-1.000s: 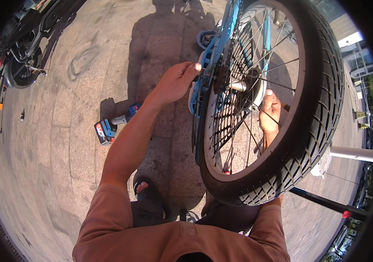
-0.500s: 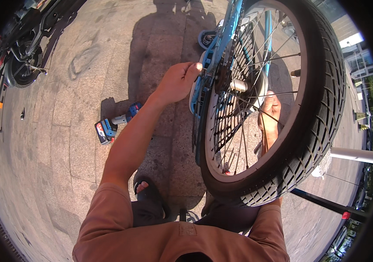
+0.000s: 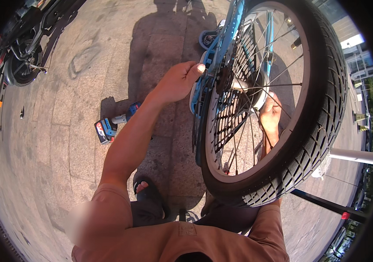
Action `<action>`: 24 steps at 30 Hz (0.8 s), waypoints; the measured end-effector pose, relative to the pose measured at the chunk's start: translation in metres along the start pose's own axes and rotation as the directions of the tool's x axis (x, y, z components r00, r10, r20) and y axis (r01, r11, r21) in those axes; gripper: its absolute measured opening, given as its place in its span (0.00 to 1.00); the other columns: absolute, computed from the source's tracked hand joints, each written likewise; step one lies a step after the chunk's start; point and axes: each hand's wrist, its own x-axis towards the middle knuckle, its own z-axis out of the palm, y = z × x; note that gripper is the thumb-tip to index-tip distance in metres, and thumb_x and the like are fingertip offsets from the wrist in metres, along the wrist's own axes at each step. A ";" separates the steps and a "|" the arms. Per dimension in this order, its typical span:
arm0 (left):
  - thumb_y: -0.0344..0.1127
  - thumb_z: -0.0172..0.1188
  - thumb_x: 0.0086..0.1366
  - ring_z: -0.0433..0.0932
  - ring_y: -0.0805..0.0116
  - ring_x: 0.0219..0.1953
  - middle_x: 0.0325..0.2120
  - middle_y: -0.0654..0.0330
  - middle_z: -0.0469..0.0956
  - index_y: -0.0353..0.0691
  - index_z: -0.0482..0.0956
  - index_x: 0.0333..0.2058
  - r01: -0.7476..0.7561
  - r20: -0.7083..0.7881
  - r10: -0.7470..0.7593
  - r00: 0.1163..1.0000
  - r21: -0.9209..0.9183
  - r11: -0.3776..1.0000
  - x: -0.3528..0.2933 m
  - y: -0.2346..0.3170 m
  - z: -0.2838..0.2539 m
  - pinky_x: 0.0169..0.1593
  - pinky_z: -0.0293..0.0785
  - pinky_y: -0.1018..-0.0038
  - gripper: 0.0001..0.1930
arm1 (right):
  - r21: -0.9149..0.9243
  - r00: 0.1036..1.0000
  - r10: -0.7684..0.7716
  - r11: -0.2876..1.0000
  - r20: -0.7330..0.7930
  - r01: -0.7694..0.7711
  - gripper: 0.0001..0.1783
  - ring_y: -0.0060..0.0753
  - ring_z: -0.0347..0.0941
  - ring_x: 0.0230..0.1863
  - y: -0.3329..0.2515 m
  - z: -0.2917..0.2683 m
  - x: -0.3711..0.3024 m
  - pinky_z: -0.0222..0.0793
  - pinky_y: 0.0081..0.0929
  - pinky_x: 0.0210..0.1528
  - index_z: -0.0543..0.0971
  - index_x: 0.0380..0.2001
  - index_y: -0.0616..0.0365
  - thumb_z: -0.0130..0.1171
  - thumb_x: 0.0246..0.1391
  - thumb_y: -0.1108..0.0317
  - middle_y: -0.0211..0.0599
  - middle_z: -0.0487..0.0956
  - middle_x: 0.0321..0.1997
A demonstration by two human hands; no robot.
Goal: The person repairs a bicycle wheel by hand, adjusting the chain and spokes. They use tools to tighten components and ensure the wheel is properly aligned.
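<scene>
A bicycle wheel (image 3: 316, 113) with a black treaded tyre and pale rim stands tilted before me, within a blue frame (image 3: 229, 37). My left hand (image 3: 179, 82) is closed at the left side of the frame, near the chain and the axle end. Its thumb presses against curled fingers, and whatever they pinch is hidden. Through the spokes shows my right hand (image 3: 272, 114), its fingers curled beside the round pale cover (image 3: 260, 94) at the other side of the silver hub (image 3: 240, 84). I cannot make out what that hand grips.
A blue cordless power tool (image 3: 107, 129) lies on the stone paving (image 3: 75, 148) left of my forearm. Parked two-wheelers (image 3: 25, 65) stand at the far left. A white pole (image 3: 353, 156) and a dark bar (image 3: 326, 204) are at the right.
The wheel has turned somewhat, so its spokes and the dark piece near its rim sit differently. Both hands remain in nearly the same places; the left thumb has shifted slightly.
</scene>
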 end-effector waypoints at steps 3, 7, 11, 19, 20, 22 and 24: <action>0.52 0.45 0.73 0.66 0.75 0.30 0.24 0.65 0.70 0.33 0.75 0.37 -0.014 0.040 0.012 0.999 0.042 0.999 0.002 0.001 -0.002 0.36 0.66 0.74 0.24 | 0.001 1.000 -0.004 1.000 -0.001 0.004 0.14 0.17 0.64 0.16 -0.001 0.000 -0.003 0.61 0.15 0.19 0.74 0.27 0.55 0.58 0.62 0.59 0.25 0.71 0.18; 0.53 0.44 0.73 0.65 0.75 0.29 0.23 0.64 0.69 0.34 0.75 0.36 -0.054 0.088 0.043 0.995 0.129 0.990 0.007 0.002 -0.007 0.36 0.65 0.74 0.24 | 0.000 1.000 -0.009 1.000 -0.002 0.009 0.14 0.17 0.64 0.17 -0.001 -0.001 -0.006 0.61 0.15 0.19 0.74 0.27 0.55 0.58 0.62 0.59 0.25 0.71 0.18; 0.53 0.44 0.73 0.62 0.77 0.29 0.23 0.67 0.67 0.34 0.74 0.34 -0.031 0.131 0.025 0.991 0.042 0.999 0.007 0.004 -0.009 0.35 0.64 0.74 0.24 | 0.002 1.000 -0.008 1.000 -0.003 0.008 0.14 0.17 0.64 0.17 0.000 -0.002 -0.007 0.61 0.15 0.20 0.74 0.27 0.55 0.58 0.62 0.59 0.25 0.71 0.19; 0.56 0.45 0.72 0.66 0.73 0.30 0.26 0.63 0.74 0.31 0.77 0.40 0.187 0.203 -0.194 0.960 0.053 0.981 0.017 0.005 -0.014 0.38 0.67 0.69 0.28 | 0.001 1.000 -0.005 1.000 -0.006 0.005 0.13 0.17 0.64 0.17 0.003 -0.003 -0.005 0.61 0.15 0.20 0.74 0.27 0.55 0.58 0.62 0.59 0.26 0.71 0.19; 0.56 0.45 0.72 0.66 0.73 0.30 0.25 0.63 0.74 0.31 0.77 0.41 0.224 0.227 -0.228 0.947 0.047 0.974 0.018 0.005 -0.016 0.38 0.67 0.69 0.28 | 0.000 1.000 -0.005 1.000 -0.011 0.005 0.13 0.17 0.64 0.17 0.003 -0.004 -0.006 0.61 0.15 0.20 0.74 0.28 0.56 0.58 0.62 0.59 0.26 0.71 0.19; 0.57 0.45 0.72 0.67 0.73 0.30 0.25 0.63 0.74 0.31 0.78 0.41 0.241 0.237 -0.243 0.940 0.040 0.970 0.019 0.004 -0.016 0.37 0.67 0.69 0.29 | -0.001 1.000 -0.007 1.000 -0.011 0.007 0.13 0.17 0.64 0.18 0.003 -0.004 -0.006 0.61 0.15 0.20 0.74 0.28 0.56 0.57 0.62 0.59 0.26 0.71 0.19; 0.57 0.45 0.72 0.68 0.72 0.30 0.25 0.63 0.73 0.31 0.78 0.42 0.207 0.229 -0.211 0.950 0.042 0.978 0.019 0.003 -0.016 0.37 0.67 0.67 0.29 | 0.003 1.000 -0.009 1.000 -0.010 0.009 0.13 0.17 0.64 0.18 0.002 -0.004 -0.007 0.61 0.15 0.20 0.74 0.28 0.56 0.57 0.62 0.59 0.26 0.71 0.19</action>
